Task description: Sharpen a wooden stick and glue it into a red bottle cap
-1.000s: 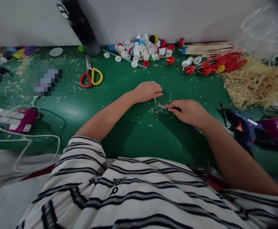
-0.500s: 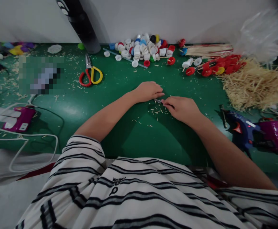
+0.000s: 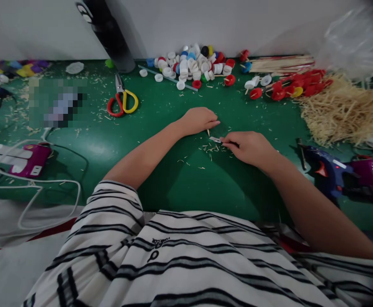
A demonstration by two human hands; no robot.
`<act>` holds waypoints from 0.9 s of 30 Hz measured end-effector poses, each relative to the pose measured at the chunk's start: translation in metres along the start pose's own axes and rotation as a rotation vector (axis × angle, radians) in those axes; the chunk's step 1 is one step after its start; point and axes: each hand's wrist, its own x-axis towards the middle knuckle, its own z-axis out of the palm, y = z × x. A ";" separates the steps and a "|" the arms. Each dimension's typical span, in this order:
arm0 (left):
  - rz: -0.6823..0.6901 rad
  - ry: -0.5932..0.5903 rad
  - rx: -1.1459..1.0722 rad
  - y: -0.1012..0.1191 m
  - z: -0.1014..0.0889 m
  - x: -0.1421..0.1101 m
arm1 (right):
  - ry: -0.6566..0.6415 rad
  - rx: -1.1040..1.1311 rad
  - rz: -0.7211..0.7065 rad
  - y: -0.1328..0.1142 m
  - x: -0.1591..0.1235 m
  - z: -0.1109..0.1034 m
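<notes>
My left hand (image 3: 200, 119) is closed round a thin wooden stick (image 3: 208, 132), whose pale pointed end sticks out below the fingers. The rest of the stick is hidden by the hand. Pinched in my right hand (image 3: 248, 146) is a small craft knife (image 3: 215, 139), its blade aimed left. A small gap lies between blade and stick tip. Fine wood shavings (image 3: 212, 149) are scattered on the green tabletop (image 3: 173, 183) just below the blade.
Scissors (image 3: 122, 98) lie to the left, near a black bottle (image 3: 112, 38). Bottle caps (image 3: 189, 66) are heaped at the back. Red caps on sticks (image 3: 307, 87), wood shreds (image 3: 346, 111) and a blue glue gun (image 3: 327, 168) are at right. A purple power socket (image 3: 33, 160) sits left.
My right hand has shifted slightly right and down, drawing the knife away from my left hand. The pointed stick end and more of the blade now show.
</notes>
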 end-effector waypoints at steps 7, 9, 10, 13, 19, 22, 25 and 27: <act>0.000 0.018 -0.021 0.001 -0.001 -0.001 | 0.124 -0.020 -0.022 0.002 -0.003 0.006; 0.035 0.026 -0.042 0.001 -0.001 -0.002 | 0.171 -0.043 -0.026 -0.001 0.001 0.008; 0.055 0.033 -0.053 0.000 -0.002 -0.002 | 0.185 -0.055 -0.028 -0.002 0.003 0.009; 0.078 0.041 -0.073 -0.001 -0.002 -0.003 | 0.201 -0.072 -0.040 -0.008 0.007 0.010; 0.070 0.016 -0.064 0.000 -0.005 -0.004 | 0.157 -0.074 -0.026 -0.014 0.008 0.007; 0.072 0.003 -0.046 0.002 -0.006 -0.004 | 0.123 -0.050 -0.015 -0.015 0.009 0.004; 0.057 -0.005 -0.034 0.002 -0.005 -0.003 | 0.072 -0.048 -0.002 -0.014 0.010 0.002; 0.044 -0.003 -0.032 0.002 -0.004 -0.003 | 0.040 -0.045 -0.003 -0.013 0.010 0.000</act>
